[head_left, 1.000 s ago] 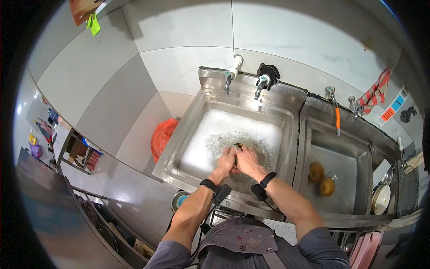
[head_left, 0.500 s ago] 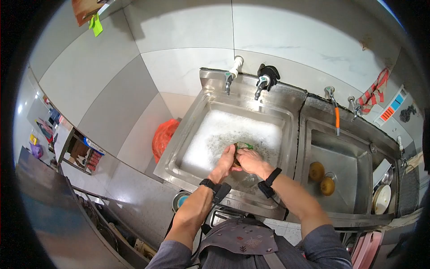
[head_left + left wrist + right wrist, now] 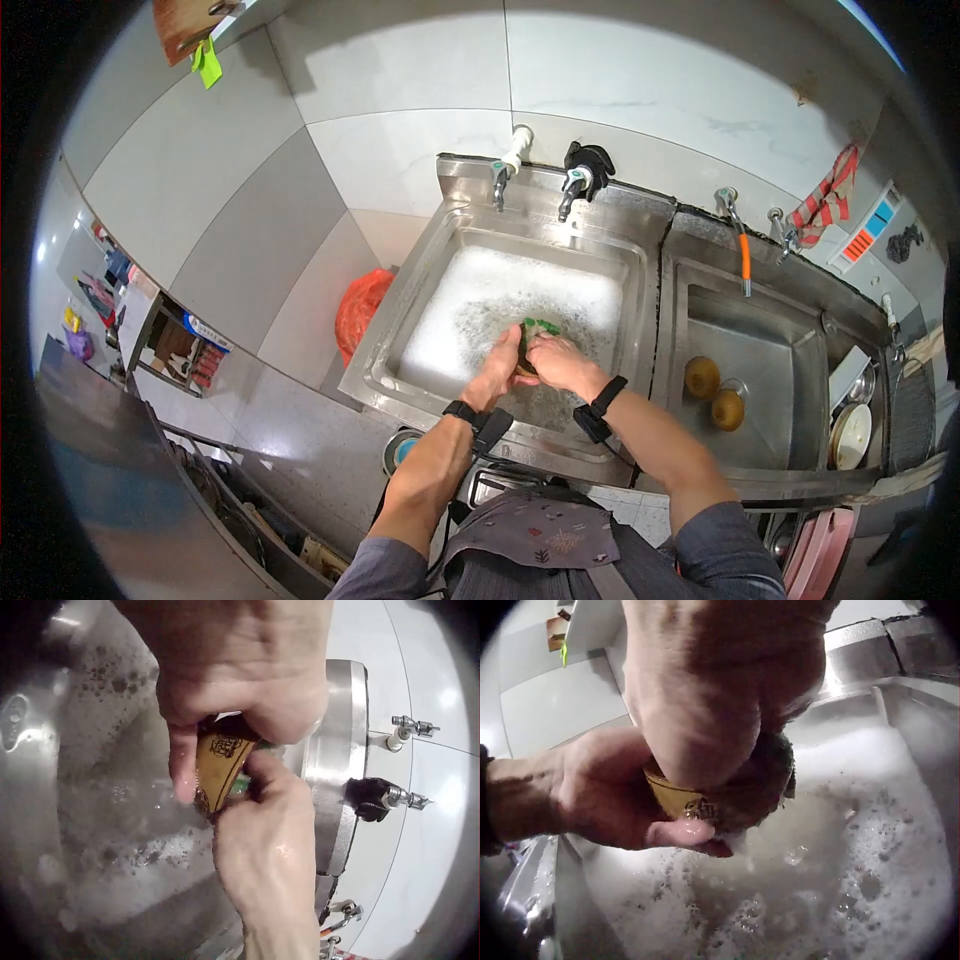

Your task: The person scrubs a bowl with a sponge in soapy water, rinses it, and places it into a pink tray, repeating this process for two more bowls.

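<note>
Green pad (image 3: pixel 541 326) has surfaced since a second ago. Your left hand (image 3: pixel 499 364) grips the brown bowl (image 3: pixel 217 769) above the foamy left sink (image 3: pixel 385 335); your right hand (image 3: pixel 562 360) clamps the pad against it (scrubbing underway, rinsing seemingly left).

I see two brown bowls (image 3: pixel 702 377) in the right-hand basin (image 3: pixel 765 335), white plates (image 3: pixel 850 437) just beside it, an orange-handled tap (image 3: pixel 745 262) above, an orange bag (image 3: pixel 360 305) low against the grey tiles at left, a red striped cloth (image 3: pixel 825 200) on the wall
</note>
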The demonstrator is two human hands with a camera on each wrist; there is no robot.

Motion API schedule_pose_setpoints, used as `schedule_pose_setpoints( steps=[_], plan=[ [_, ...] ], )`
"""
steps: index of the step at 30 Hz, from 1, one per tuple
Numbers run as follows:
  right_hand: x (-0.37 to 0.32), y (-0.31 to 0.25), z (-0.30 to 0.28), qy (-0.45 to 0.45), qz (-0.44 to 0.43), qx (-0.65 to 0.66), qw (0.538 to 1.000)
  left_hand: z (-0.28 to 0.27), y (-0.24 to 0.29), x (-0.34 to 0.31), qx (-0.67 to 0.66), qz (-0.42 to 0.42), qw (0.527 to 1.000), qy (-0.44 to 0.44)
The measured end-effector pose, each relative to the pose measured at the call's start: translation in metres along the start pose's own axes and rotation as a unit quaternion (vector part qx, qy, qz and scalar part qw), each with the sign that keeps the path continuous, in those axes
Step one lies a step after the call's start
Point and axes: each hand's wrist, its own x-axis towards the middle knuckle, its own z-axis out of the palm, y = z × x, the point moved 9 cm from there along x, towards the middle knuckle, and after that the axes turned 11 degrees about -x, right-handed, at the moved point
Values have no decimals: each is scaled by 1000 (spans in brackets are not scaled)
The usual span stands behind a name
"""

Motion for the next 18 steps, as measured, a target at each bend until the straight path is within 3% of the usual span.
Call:
schedule_pose_setpoints(
  steps=[1,2,4,5,7,11,13,14,16,17,18],
  plan=[
    [1,3,-9,100,2,-5,995,0,1,0,10,-3,1000,12],
    [7,5,-1,101,2,-6,995,-1,2,-1,19,-6,1000,24],
    [11,28,2,154,114,294,936,-8,-5,11,-6,-12,1000,6],
    [11,27,1,154,116,295,936,-11,-10,17,-32,-19,999,-13],
    [11,18,0,94,93,445,885,-11,-5,13,-17,-15,1000,-4],
    [3,14,-9,59,92,384,917,-20,3,16,-15,-9,1000,-24],
    [1,10,-6,-68,56,217,972,-12,8,8,-2,-11,999,-32],
    [1,10,-5,-69,54,217,972,-7,8,5,12,-2,1000,-25],
    [5,10,-8,14,13,54,998,-4,6,5,26,7,999,-20],
    [4,10,-12,80,-2,49,996,-2,4,8,21,8,999,-25],
    [5,8,-7,81,-1,47,996,0,5,9,16,10,999,-30]
  ],
)
